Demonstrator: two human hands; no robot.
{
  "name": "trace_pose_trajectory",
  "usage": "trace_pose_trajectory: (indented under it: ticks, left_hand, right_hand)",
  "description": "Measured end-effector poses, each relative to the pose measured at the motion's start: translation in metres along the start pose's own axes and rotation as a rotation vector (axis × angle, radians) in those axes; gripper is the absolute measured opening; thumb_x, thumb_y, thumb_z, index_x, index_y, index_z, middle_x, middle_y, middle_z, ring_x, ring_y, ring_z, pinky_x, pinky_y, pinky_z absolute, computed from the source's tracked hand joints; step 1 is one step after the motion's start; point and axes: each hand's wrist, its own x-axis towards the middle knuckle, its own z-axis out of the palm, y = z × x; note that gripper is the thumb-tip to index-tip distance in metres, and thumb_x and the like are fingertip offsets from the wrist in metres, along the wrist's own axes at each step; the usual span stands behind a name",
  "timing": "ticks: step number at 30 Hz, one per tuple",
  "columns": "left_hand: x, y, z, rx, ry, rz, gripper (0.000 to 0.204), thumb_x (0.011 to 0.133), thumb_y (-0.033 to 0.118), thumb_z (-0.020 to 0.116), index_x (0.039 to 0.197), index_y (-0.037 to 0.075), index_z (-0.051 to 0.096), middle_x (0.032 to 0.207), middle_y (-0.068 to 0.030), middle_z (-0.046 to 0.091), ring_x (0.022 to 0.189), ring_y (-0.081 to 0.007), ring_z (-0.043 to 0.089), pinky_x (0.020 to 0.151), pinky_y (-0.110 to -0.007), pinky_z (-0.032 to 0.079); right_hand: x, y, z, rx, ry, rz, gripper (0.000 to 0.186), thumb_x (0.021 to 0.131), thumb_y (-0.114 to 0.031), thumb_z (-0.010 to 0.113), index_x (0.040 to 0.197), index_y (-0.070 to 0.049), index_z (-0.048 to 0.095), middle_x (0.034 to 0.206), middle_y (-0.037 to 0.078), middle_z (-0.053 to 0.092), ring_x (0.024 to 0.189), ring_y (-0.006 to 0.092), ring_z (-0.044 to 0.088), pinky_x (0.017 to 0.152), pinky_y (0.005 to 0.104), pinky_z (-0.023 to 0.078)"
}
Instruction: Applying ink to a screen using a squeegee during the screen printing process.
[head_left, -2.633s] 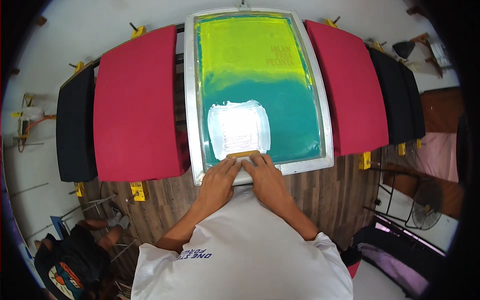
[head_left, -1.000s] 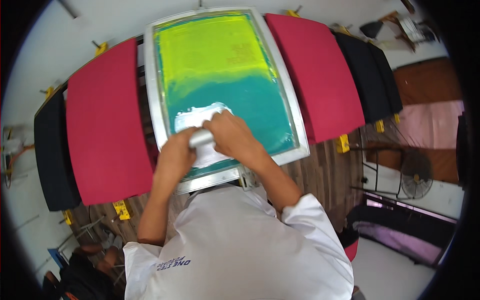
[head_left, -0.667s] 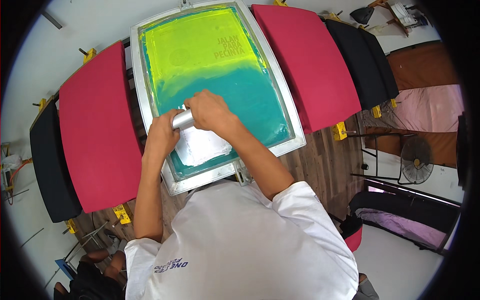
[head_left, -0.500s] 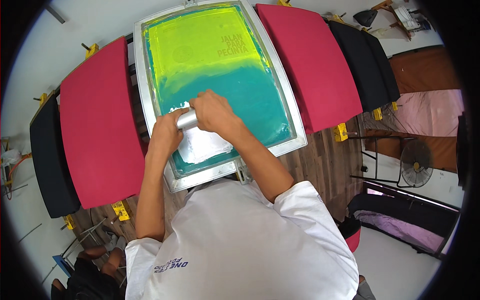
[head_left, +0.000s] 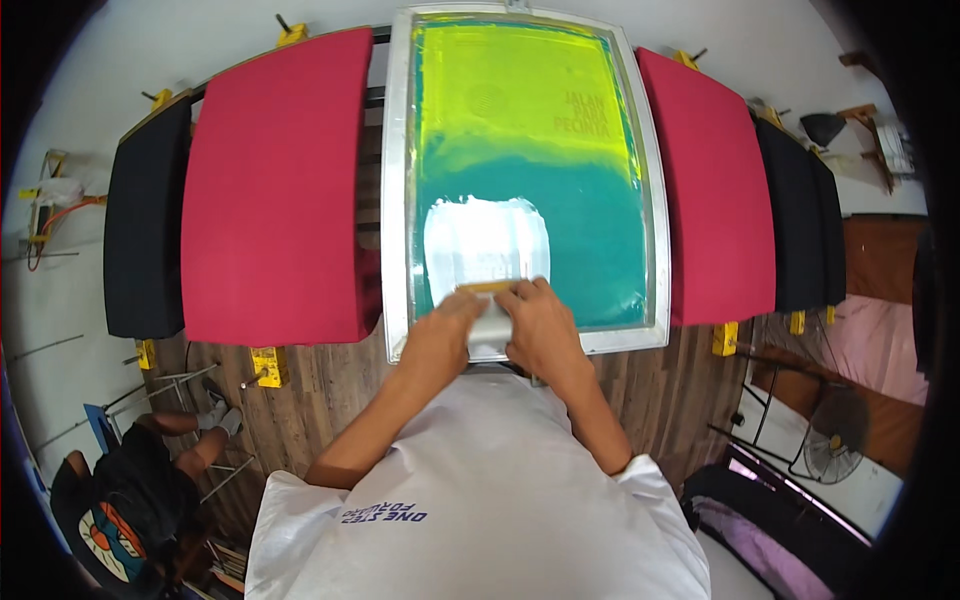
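Observation:
A screen-printing frame (head_left: 655,240) with a silvery metal rim lies in front of me. Its mesh (head_left: 597,245) is yellow-green at the far end and teal at the near end, with faint lettering and a round mark at the top. A wide patch of white ink (head_left: 485,232) covers the near left of the mesh. At the patch's near edge, a metal-handled squeegee (head_left: 489,330) with a tan blade is tilted against the mesh. My left hand (head_left: 440,330) and my right hand (head_left: 545,325) are closed round its two ends. Ink under the blade is partly hidden.
Red fabric-covered boards flank the frame, one at left (head_left: 275,200) and one at right (head_left: 710,190), with black boards (head_left: 148,225) beyond. Yellow brackets (head_left: 268,367) stick out below. A person (head_left: 140,490) sits at lower left. A fan (head_left: 835,435) stands at right.
Both hands have pulled the squeegee toward me, to the frame's near edge. The white patch behind it now shows larger. The view has shifted and turned, so the frame appears straighter.

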Motion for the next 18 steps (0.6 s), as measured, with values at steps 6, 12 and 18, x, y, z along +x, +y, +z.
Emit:
trace_pose_trajectory:
  ticks: [6,12,18]
  left_hand:
    - [-0.005,0.013,-0.02,-0.066,-0.174,-0.113,0.056,0.067,-0.014,0.058,0.121,0.001,0.064,0.116,-0.0239,0.065,0.103,-0.0408,0.064,0.091,-0.043,0.052]
    - [0.057,-0.013,-0.037,-0.085,-0.058,-0.051,0.043,0.07,-0.011,0.057,0.109,0.004,0.07,0.095,-0.0236,0.069,0.09,-0.0411,0.067,0.082,-0.044,0.053]
    - [0.084,-0.031,-0.024,-0.032,0.107,0.072,0.04,0.073,-0.011,0.057,0.11,0.001,0.068,0.105,-0.0228,0.068,0.097,-0.0403,0.065,0.083,-0.046,0.054]
  right_hand:
    - [-0.012,-0.013,-0.01,0.018,-0.105,0.021,0.036,0.062,0.004,0.068,0.098,-0.002,0.068,0.097,0.014,0.065,0.097,0.0353,0.059,0.083,0.044,0.052]
    - [0.054,-0.012,-0.043,-0.091,-0.028,0.022,0.029,0.069,0.001,0.068,0.097,-0.006,0.071,0.091,0.016,0.066,0.092,0.0368,0.062,0.081,0.0467,0.053]
    - [0.086,0.019,-0.028,-0.1,0.063,-0.048,0.03,0.068,0.001,0.069,0.097,-0.005,0.068,0.098,0.015,0.065,0.094,0.036,0.061,0.078,0.0447,0.055]
